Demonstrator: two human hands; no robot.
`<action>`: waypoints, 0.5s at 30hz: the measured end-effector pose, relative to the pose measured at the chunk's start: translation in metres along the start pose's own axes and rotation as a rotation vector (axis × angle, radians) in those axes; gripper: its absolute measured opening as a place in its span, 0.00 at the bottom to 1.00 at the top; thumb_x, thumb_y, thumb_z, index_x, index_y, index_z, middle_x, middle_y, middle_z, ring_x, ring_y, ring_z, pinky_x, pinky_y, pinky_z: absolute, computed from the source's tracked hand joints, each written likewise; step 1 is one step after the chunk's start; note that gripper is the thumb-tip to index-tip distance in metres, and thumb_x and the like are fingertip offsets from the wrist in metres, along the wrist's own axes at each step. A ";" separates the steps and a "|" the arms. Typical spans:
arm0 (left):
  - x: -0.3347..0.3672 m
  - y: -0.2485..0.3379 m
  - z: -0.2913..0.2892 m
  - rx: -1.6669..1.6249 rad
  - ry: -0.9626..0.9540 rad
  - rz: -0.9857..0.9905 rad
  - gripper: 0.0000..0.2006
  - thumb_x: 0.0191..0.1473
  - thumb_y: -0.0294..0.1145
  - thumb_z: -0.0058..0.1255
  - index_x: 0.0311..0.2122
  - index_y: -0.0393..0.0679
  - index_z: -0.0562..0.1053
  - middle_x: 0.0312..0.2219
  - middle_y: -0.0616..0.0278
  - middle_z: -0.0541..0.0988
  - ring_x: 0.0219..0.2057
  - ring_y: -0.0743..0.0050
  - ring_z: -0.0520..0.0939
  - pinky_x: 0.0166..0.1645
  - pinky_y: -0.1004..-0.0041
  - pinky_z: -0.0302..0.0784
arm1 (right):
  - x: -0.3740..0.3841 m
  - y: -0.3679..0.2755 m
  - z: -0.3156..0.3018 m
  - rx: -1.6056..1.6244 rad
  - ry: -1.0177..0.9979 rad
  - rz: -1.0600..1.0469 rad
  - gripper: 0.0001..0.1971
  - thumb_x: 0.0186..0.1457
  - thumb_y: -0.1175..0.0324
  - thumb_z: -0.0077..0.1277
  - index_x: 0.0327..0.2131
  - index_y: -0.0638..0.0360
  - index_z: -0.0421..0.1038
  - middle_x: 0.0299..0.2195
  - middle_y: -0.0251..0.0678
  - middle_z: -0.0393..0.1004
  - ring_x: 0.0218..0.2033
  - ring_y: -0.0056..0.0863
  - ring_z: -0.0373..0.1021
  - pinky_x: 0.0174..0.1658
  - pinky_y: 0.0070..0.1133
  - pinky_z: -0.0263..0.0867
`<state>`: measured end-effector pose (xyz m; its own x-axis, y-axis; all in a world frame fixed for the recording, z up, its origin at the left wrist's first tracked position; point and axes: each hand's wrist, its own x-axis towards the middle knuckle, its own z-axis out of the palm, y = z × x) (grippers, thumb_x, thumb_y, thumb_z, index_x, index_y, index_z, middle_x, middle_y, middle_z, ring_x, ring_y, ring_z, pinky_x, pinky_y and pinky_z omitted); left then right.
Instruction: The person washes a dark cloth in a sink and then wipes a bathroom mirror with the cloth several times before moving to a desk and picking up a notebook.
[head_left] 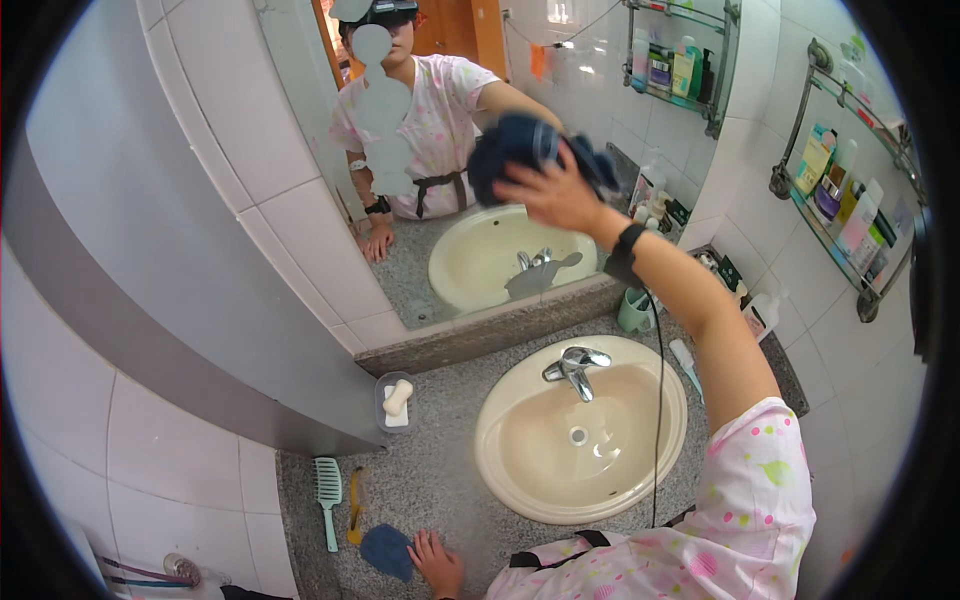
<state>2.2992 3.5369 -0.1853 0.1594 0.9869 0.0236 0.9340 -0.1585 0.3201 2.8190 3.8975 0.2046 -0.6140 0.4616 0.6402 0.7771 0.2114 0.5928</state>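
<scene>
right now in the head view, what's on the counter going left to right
green comb → yellow comb → blue cloth under the left hand → soap dish further back → sink with its tap → green cup → toothbrush

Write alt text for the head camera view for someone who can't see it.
A person's right hand presses a dark blue cloth against a bathroom mirror, while the left hand rests on the speckled counter beside a small blue cloth. A cream sink with a chrome tap sits below.
</scene>
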 end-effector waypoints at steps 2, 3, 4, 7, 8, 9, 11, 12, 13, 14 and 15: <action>0.002 0.002 -0.001 -0.004 -0.011 -0.011 0.28 0.44 0.28 0.46 0.54 0.35 0.65 0.58 0.45 0.61 0.63 0.45 0.56 0.66 0.46 0.40 | -0.057 -0.013 0.027 0.123 -0.150 -0.247 0.37 0.40 0.60 0.55 0.59 0.28 0.59 0.56 0.23 0.62 0.62 0.34 0.52 0.63 0.50 0.37; 0.003 0.004 -0.001 -0.007 -0.017 -0.030 0.28 0.43 0.28 0.45 0.54 0.35 0.65 0.58 0.45 0.61 0.63 0.45 0.56 0.66 0.46 0.40 | -0.078 -0.016 0.042 0.161 -0.261 -0.381 0.36 0.46 0.63 0.51 0.62 0.31 0.54 0.58 0.23 0.60 0.64 0.29 0.49 0.64 0.48 0.36; 0.002 0.003 -0.001 -0.007 -0.020 -0.031 0.28 0.43 0.28 0.45 0.54 0.35 0.65 0.58 0.45 0.61 0.63 0.45 0.56 0.66 0.46 0.40 | -0.087 -0.016 0.044 0.123 -0.417 -0.555 0.35 0.51 0.66 0.44 0.64 0.34 0.50 0.60 0.25 0.57 0.65 0.27 0.46 0.64 0.48 0.36; -0.002 -0.001 -0.002 0.027 -0.013 -0.021 0.28 0.43 0.28 0.46 0.53 0.35 0.65 0.58 0.44 0.61 0.63 0.45 0.56 0.66 0.46 0.40 | -0.085 -0.001 0.053 0.378 -0.507 -0.641 0.37 0.50 0.70 0.44 0.65 0.37 0.47 0.62 0.27 0.54 0.66 0.27 0.44 0.65 0.48 0.34; -0.001 -0.002 -0.003 0.019 -0.002 -0.020 0.28 0.42 0.28 0.46 0.53 0.35 0.65 0.58 0.44 0.61 0.63 0.45 0.56 0.66 0.46 0.40 | -0.067 0.006 0.045 0.520 -0.551 -0.629 0.39 0.49 0.71 0.46 0.65 0.38 0.46 0.63 0.28 0.53 0.66 0.27 0.44 0.65 0.49 0.33; 0.000 -0.003 -0.004 0.008 0.007 -0.010 0.28 0.42 0.28 0.46 0.53 0.35 0.65 0.58 0.44 0.62 0.63 0.45 0.56 0.66 0.46 0.40 | -0.055 0.020 0.034 0.479 -0.607 -0.576 0.42 0.46 0.73 0.49 0.65 0.37 0.47 0.63 0.27 0.53 0.66 0.26 0.45 0.65 0.49 0.31; 0.004 -0.001 -0.003 0.019 0.006 0.007 0.28 0.42 0.28 0.46 0.53 0.35 0.65 0.58 0.44 0.62 0.63 0.45 0.56 0.66 0.46 0.40 | -0.034 0.048 0.002 0.220 -0.311 -0.381 0.43 0.39 0.68 0.57 0.61 0.27 0.54 0.58 0.24 0.62 0.61 0.28 0.55 0.64 0.51 0.32; 0.005 -0.001 -0.003 0.027 0.016 0.015 0.28 0.41 0.28 0.46 0.53 0.34 0.65 0.58 0.44 0.62 0.62 0.45 0.57 0.66 0.45 0.41 | -0.025 0.068 -0.005 0.143 -0.133 -0.297 0.39 0.38 0.68 0.56 0.57 0.27 0.60 0.57 0.25 0.63 0.63 0.30 0.52 0.65 0.50 0.33; 0.005 0.000 -0.002 0.028 0.007 0.027 0.28 0.41 0.28 0.46 0.53 0.34 0.65 0.58 0.44 0.62 0.62 0.45 0.57 0.66 0.45 0.41 | -0.020 0.087 -0.012 -0.019 0.030 -0.179 0.37 0.36 0.65 0.59 0.56 0.27 0.64 0.58 0.25 0.62 0.62 0.32 0.54 0.64 0.50 0.35; 0.004 -0.001 -0.001 0.039 0.019 0.021 0.28 0.41 0.27 0.46 0.53 0.34 0.65 0.57 0.44 0.62 0.62 0.45 0.57 0.66 0.46 0.41 | -0.010 0.098 -0.026 -0.044 0.077 -0.015 0.36 0.37 0.64 0.59 0.55 0.29 0.65 0.59 0.26 0.61 0.61 0.34 0.55 0.64 0.49 0.35; 0.006 0.000 0.000 0.046 0.034 0.023 0.28 0.41 0.27 0.46 0.53 0.34 0.65 0.57 0.44 0.62 0.62 0.45 0.57 0.66 0.46 0.41 | -0.006 0.108 -0.032 -0.105 0.163 0.160 0.34 0.39 0.63 0.57 0.56 0.32 0.65 0.60 0.29 0.59 0.61 0.36 0.55 0.64 0.49 0.35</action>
<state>2.3000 3.5433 -0.1856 0.1712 0.9832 0.0631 0.9441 -0.1820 0.2749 2.9022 3.8902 0.2808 -0.5048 0.3355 0.7954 0.8529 0.0518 0.5195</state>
